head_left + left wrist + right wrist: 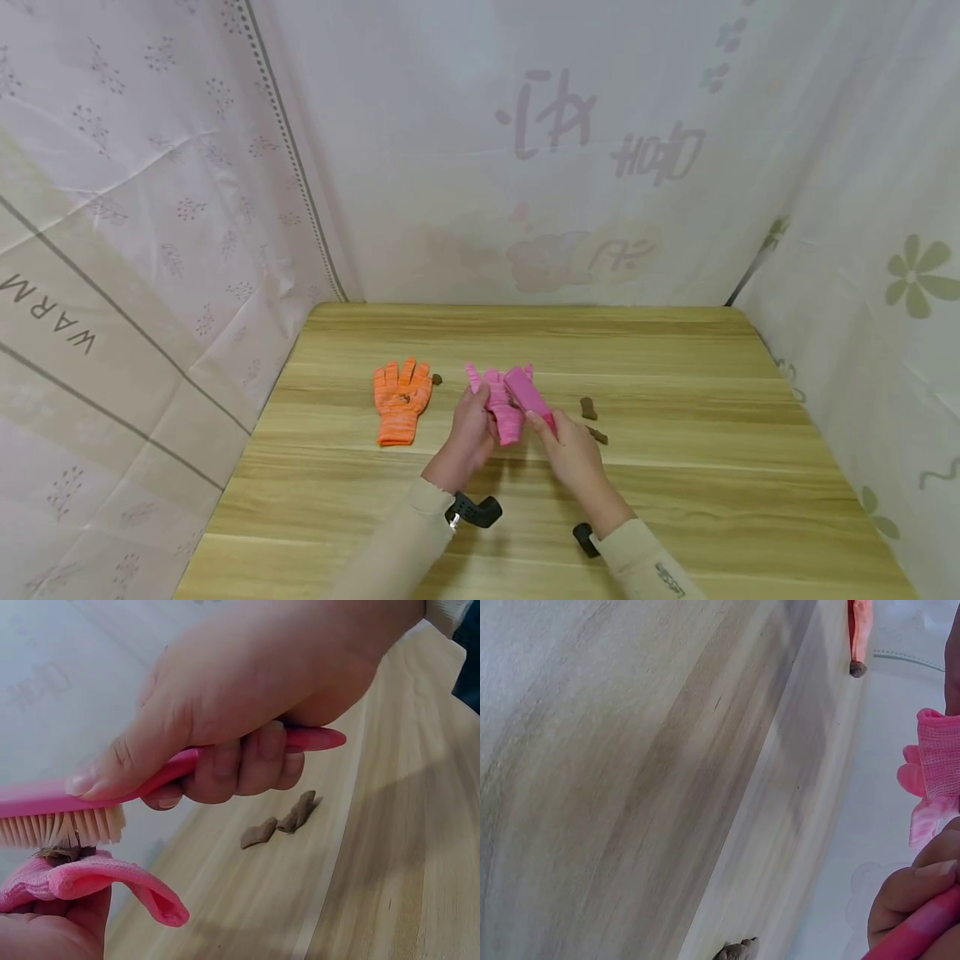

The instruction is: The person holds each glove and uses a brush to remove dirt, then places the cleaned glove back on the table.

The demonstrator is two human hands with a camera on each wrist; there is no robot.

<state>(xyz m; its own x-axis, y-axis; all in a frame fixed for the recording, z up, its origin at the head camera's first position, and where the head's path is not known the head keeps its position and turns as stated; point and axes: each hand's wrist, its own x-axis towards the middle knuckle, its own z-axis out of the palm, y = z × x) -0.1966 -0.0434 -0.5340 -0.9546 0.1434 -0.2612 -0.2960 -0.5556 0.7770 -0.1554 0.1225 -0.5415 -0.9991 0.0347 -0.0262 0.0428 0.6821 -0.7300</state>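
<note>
My left hand [472, 425] holds a pink knit glove [509, 423] up over the table, its cuff hanging toward me. Curled round the handle of a pink brush [528, 392] is my right hand [573, 454], its thumb along the back. In the left wrist view the pale bristles [64, 827] press onto a dark brown clump [64, 855] on the glove. The right wrist view catches part of the glove [939, 761] and the brush handle [922, 926]. An orange glove [401, 404] with a dark smudge lies flat to the left.
Brown pieces [588, 408] lie on the wooden table [690, 500] right of my hands. A small dark lump [437, 379] sits beside the orange glove's fingers. Printed curtains [450, 167] close off the back and both sides.
</note>
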